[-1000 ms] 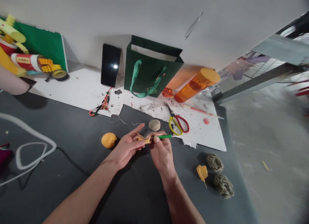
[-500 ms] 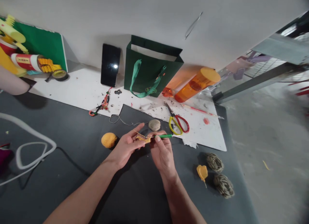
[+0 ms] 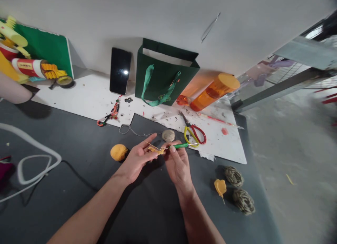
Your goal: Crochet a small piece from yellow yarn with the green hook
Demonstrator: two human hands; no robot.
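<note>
My left hand [image 3: 137, 160] pinches a small yellow crochet piece [image 3: 157, 150], its index finger raised with a strand of yarn running over it. My right hand [image 3: 179, 163] is closed around a crochet hook with a green handle [image 3: 181, 146]; the hook's tip meets the yellow piece between my hands. Left of my hands lies a yellow yarn ball [image 3: 119, 152]. A beige yarn ball [image 3: 168, 135] rests just beyond my fingertips, a thin grey strand trailing left from it. Scissors [image 3: 191, 130] with one yellow and one red handle lie past my right hand.
Two grey-green yarn bundles [image 3: 243, 201] and a yellow crocheted piece [image 3: 220, 188] lie at right. Behind stand a dark green paper bag [image 3: 164, 75], a phone [image 3: 120, 71] and an orange bottle [image 3: 210, 95]. A white cable [image 3: 39, 142] curls at left.
The green hook has tilted slightly, its rear end rising a little. My right hand has shifted slightly; the left hand barely moved and still holds the yellow piece.
</note>
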